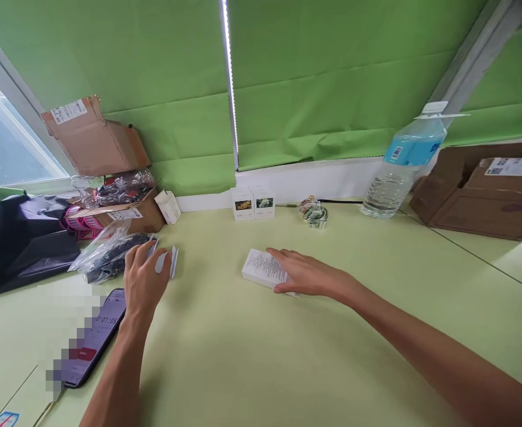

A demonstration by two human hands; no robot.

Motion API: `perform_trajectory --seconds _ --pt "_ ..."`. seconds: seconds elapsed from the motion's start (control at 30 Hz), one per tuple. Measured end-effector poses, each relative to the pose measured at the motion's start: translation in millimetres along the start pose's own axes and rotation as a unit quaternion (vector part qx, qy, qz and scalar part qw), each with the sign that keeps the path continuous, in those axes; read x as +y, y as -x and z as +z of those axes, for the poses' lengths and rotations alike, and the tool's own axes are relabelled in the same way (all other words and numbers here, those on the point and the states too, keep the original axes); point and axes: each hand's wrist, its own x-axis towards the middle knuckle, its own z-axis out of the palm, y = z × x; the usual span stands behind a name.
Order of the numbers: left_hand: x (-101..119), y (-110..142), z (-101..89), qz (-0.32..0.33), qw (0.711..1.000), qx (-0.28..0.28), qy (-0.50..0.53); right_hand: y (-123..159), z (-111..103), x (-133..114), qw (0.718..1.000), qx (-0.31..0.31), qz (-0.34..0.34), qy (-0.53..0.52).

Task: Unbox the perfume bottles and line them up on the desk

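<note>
My right hand (303,273) reaches in from the right and grips the right end of a flat white box (263,268) lying on the table. Dense small print covers the box's top; my fingers are at its far edge and my thumb at its near edge. On the left, my left hand (146,276) is curled, with its fingers bent around a small white card-like piece (174,264). Most of that piece is hidden behind the fingers, so whether it is a card or a box flap is unclear.
Beside my left forearm lies a phone (96,341) showing a timer. Behind my left hand are a plastic-bagged dark item (114,258) and cardboard boxes (96,142). Picture cards (252,204), a shiny coil (313,212), a water bottle (403,166) and a carton (487,196) line the back.
</note>
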Motion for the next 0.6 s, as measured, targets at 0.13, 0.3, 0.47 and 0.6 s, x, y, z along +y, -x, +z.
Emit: perform_trajectory --seconds 0.13,0.3,0.47,0.6 --pt "29 4 5.1 0.007 0.992 -0.036 0.119 -1 -1 -6 0.995 0.058 -0.075 0.022" --pt "77 22 10.0 -0.066 0.894 -0.247 0.368 0 -2 -28 0.956 0.164 -0.226 0.091" --pt "101 29 5.7 -0.074 0.807 -0.359 0.462 0 8 -46 0.920 0.194 -0.293 0.174" --pt "92 23 6.2 -0.100 0.839 -0.337 0.415 -2 14 -45 0.913 0.242 -0.270 0.184"
